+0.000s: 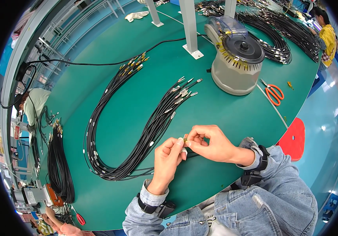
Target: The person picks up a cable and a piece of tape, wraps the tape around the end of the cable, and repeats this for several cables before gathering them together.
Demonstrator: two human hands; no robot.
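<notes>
My left hand (166, 160) is closed in a pinch on the end of a black cable, next to a small whitish tag. My right hand (216, 146) meets it from the right, thumb and forefinger pinched on a small piece of amber tape (185, 137) at the cable's tip. The fingers hide most of that tip. Left of my hands, a U-shaped bundle of black cables (126, 164) lies on the green table (137, 84). Its near-side ends carry silvery connectors; amber tape wraps the ends on the other side.
A round tape dispenser (234, 74) with amber strips stands beyond my right hand, near orange-handled scissors (274, 94). Grey posts (189, 29) rise from the table. More cable bundles (60, 165) lie left and far right. A red stool (293, 139) stands right. Other people work nearby.
</notes>
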